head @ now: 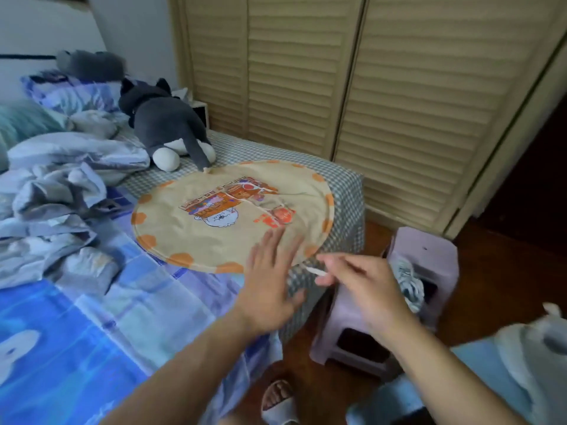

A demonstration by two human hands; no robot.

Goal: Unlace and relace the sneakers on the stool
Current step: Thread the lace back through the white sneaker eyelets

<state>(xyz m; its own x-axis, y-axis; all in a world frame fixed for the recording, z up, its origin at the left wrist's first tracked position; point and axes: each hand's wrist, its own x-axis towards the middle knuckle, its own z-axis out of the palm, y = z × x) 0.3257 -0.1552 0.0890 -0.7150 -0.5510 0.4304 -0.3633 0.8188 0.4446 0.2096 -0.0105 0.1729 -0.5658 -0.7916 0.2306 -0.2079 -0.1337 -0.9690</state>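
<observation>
my left hand [270,283] flat, fingers spread on round mat [214,216] | my right hand [362,283] pinches white lace [316,270] beside stool [423,265]

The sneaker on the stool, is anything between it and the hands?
Nothing visible blocks it. The grey-and-white sneaker on the lilac plastic stool lies just behind the right hand, which pinches a white lace end; the left hand hovers over the bed.

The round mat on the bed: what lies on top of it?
On the round mat lies a thin white lace; the left hand covers its near edge, hiding anything beneath.
</observation>
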